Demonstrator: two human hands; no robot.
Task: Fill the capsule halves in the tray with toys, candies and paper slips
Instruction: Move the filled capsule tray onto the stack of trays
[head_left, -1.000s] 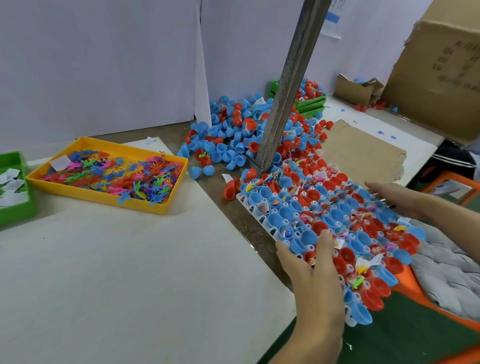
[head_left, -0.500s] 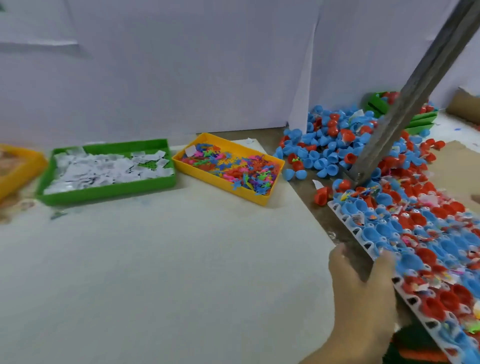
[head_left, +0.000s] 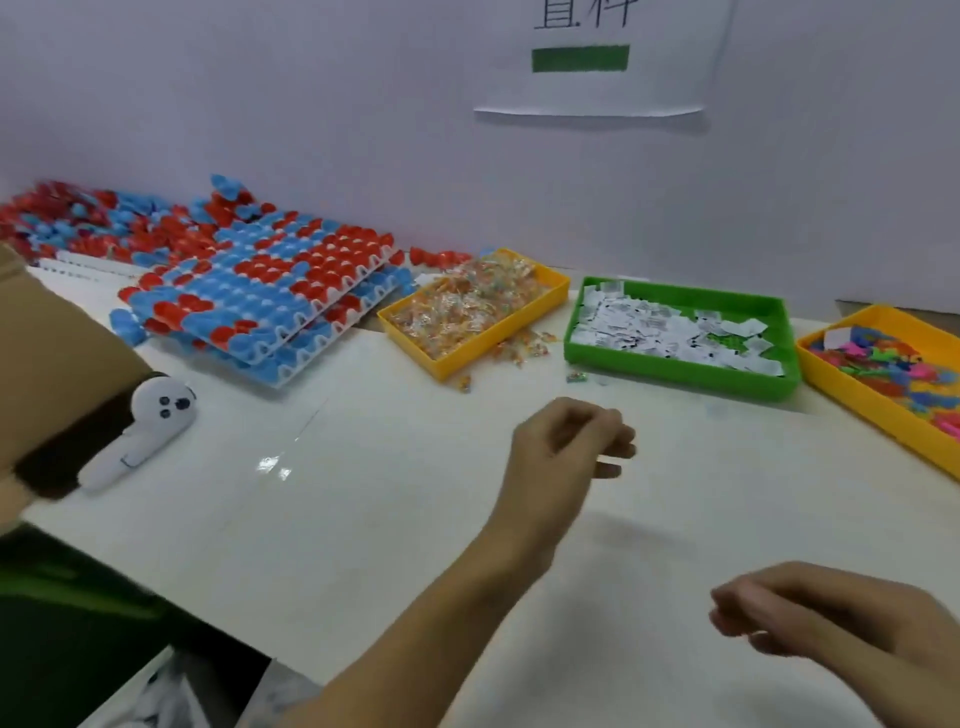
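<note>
Stacked white trays of red and blue capsule halves (head_left: 270, 291) lie at the far left of the white table. A yellow bin of wrapped candies (head_left: 470, 306) stands beside them, then a green bin of paper slips (head_left: 680, 332), then a yellow bin of coloured toys (head_left: 893, 369) at the right edge. My left hand (head_left: 566, 447) hovers over the bare middle of the table, fingers loosely curled and holding nothing. My right hand (head_left: 810, 608) hangs low at the right, fingers loosely curled, nothing in it.
A heap of loose red and blue capsule halves (head_left: 93, 223) lies against the wall at far left. A white handheld controller (head_left: 143, 426) rests near a cardboard box (head_left: 47, 353) at the left edge. Several candies (head_left: 524, 345) lie spilled beside their bin.
The view has swung left, away from the filled tray by the metal post. My left hand has let go of that tray's edge and now hovers over the bare table; my right hand has come into view.
</note>
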